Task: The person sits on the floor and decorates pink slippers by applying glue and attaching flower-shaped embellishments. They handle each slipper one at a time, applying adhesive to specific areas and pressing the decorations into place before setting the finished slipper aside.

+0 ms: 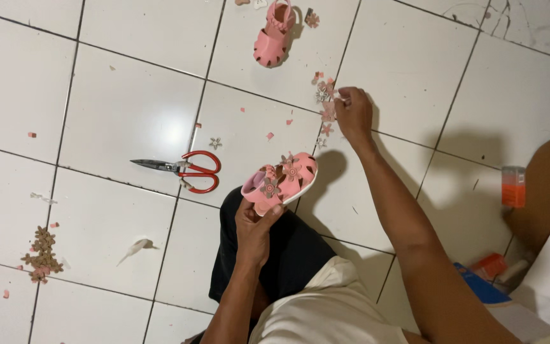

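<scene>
I see left hand (254, 224) gripping pink sandal (281, 180) by heel, raised over knee, decorated top turned up for access; right hand (353, 113) stretched to flower pieces (326, 105) on floor tiles (128, 114), fingertips pinching one; scissors (183, 169) parked within reach

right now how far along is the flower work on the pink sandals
Done: the pink sandal in the left hand already carries flower pieces. In hand: the right hand reaches the loose flowers on the floor. Left: the second sandal looks bare from here.
</scene>
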The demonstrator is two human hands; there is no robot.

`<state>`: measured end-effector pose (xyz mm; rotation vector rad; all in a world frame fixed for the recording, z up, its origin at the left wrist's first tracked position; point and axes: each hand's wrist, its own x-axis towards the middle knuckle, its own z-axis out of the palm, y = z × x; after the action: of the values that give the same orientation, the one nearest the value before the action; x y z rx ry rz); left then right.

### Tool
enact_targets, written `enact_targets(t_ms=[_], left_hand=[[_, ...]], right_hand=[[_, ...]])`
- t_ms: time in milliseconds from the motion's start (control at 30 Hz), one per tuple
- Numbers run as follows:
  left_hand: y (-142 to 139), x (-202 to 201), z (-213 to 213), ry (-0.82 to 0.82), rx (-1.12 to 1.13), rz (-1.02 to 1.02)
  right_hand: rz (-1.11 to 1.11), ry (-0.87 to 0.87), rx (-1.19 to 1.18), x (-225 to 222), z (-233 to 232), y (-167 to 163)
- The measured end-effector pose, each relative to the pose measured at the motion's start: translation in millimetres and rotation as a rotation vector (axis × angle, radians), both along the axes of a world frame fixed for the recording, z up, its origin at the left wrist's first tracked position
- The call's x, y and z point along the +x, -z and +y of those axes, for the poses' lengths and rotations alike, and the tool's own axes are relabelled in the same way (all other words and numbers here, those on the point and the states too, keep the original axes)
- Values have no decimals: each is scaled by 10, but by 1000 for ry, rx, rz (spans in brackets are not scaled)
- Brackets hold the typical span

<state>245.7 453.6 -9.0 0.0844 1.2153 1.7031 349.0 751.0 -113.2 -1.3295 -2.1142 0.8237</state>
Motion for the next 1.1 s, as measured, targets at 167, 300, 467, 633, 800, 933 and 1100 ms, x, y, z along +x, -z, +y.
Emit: enact_targets(t_ms=[167, 300, 467, 633, 800, 933, 1100], left_hand=[[45, -85, 32, -14, -38, -22], [71, -114, 8, -32, -62, -13], [77, -113, -39, -30, -69, -5], [57, -80, -95, -61, -61, -29], [9, -42, -188, -113, -32, -55], [-39, -27, -296, -168, -5, -73], [-37, -28, -537, -248, 69, -52]], right_hand=[[-48, -38, 50, -288, 216, -8], [-95, -134, 180, -355, 73, -12], [-33, -111, -44, -279, 23, 38], [53, 19, -150, -97, 91, -82], [469, 68, -810, 100, -97, -473], [521, -27, -867, 130, -457, -845], [614, -229, -938, 124, -1076, -1164]])
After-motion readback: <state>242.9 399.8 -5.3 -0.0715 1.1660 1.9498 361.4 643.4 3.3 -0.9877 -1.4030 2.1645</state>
